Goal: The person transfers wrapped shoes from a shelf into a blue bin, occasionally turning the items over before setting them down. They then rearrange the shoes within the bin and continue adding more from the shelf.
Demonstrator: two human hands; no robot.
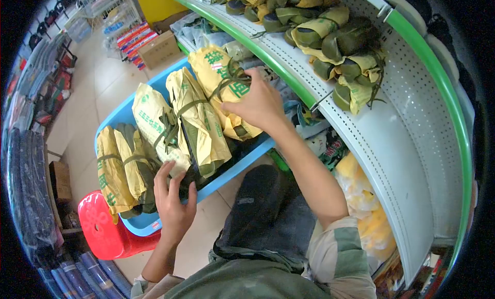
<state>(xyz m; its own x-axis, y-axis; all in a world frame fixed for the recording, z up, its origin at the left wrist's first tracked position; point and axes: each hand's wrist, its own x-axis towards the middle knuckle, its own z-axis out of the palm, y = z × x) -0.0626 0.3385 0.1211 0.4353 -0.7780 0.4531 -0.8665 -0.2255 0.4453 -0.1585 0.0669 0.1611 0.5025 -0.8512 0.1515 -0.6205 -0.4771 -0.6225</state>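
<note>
My right hand (262,104) is on a yellow paper-wrapped shoe bundle (210,66) at the far right end of a blue plastic tub (210,189). Its thumb and fingers grip the bundle near the dark lace tied around it. My left hand (175,203) is over the tub's near side, fingers apart and slightly bent, fingertips at the lower end of another wrapped bundle (150,110). Between the hands lies a third bundle (198,124), its olive fabric showing under the paper. More laced bundles (111,170) fill the tub's left end. Green printed characters mark the wrappers.
A white perforated shelf (371,159) with a green edge curves along the right, holding several similar bundles (330,33). A red plastic stool (100,229) is beside the tub at lower left. Behind the tub are a cardboard box (159,49) and, at far left, racks of plastic-wrapped goods (31,190).
</note>
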